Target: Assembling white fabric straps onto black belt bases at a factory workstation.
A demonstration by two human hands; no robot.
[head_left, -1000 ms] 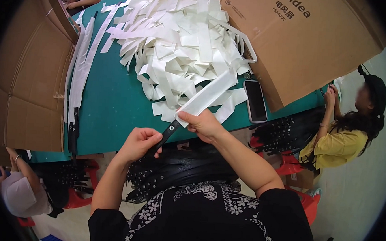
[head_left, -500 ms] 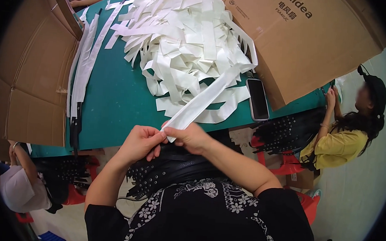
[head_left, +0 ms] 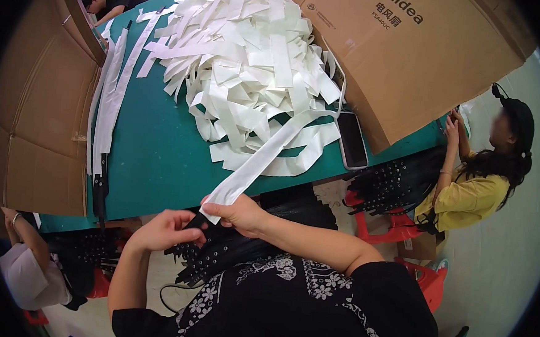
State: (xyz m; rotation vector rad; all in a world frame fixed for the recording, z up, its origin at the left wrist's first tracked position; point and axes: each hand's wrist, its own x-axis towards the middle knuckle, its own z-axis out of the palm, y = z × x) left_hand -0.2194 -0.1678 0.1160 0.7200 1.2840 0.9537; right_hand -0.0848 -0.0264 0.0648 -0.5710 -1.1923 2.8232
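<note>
My right hand (head_left: 240, 216) pinches the near end of a long white fabric sleeve (head_left: 255, 161), which runs away to the upper right across the table. My left hand (head_left: 166, 230) is closed on a black strap (head_left: 197, 221) whose tip meets the sleeve's near end; how far it goes inside cannot be made out. Below my hands, a bundle of black straps with metal eyelets (head_left: 215, 258) lies over my lap. Beyond, a large heap of white strips (head_left: 239, 61) covers much of the green table (head_left: 153, 161).
A phone (head_left: 352, 141) lies beside the heap, next to a big cardboard box (head_left: 375, 70). Another cardboard box (head_left: 50, 124) stands at left, near sleeved straps (head_left: 110, 97). People sit at right (head_left: 473, 187), lower left (head_left: 35, 271) and far left (head_left: 116, 3).
Both hands have come nearer to me and left, drawing the white sleeve along. The left hand has moved apart from the right, and a black strap now shows between them.
</note>
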